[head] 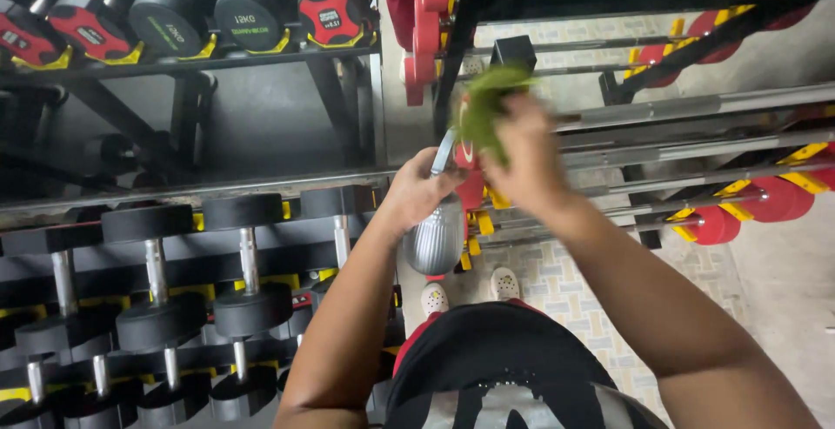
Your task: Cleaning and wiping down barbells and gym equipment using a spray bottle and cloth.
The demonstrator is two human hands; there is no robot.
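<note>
Left hand (pixel 416 192) and right hand (pixel 522 155) raised, both clenched.

The cloth (pixel 487 103) in the right hand (pixel 526 155) is green, and the ribbed bottle (pixel 435 233) held by the left hand (pixel 416 190) is silver-grey. On the left, the near dumbbells (pixel 161 281) are black with steel handles on a rack with yellow tabs; the far ones (pixel 330 11) are red and black. Weight plates (pixel 765 198) on the right are red with yellow. The floor tiles (pixel 565 290) carry a pale woven pattern. The shoes (pixel 504 283) are white.
</note>
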